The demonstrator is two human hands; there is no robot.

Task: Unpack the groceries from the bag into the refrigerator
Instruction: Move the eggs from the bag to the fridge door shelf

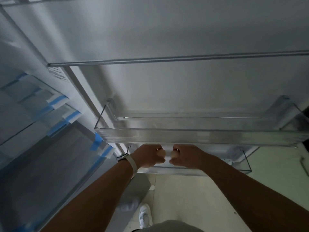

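Both left hand (148, 156) and right hand (188, 157) clenched round pale items (173, 154), under door bin (184, 136) edge.

Lower door bin (217, 170): left hand (148, 156) and right hand (185, 157) side by side in it, each gripping a round item (161, 152). Upper door bin (192, 131) directly above it, rail (167, 60) higher. Shelves (41, 148) to its left, shoe (145, 216) below it.
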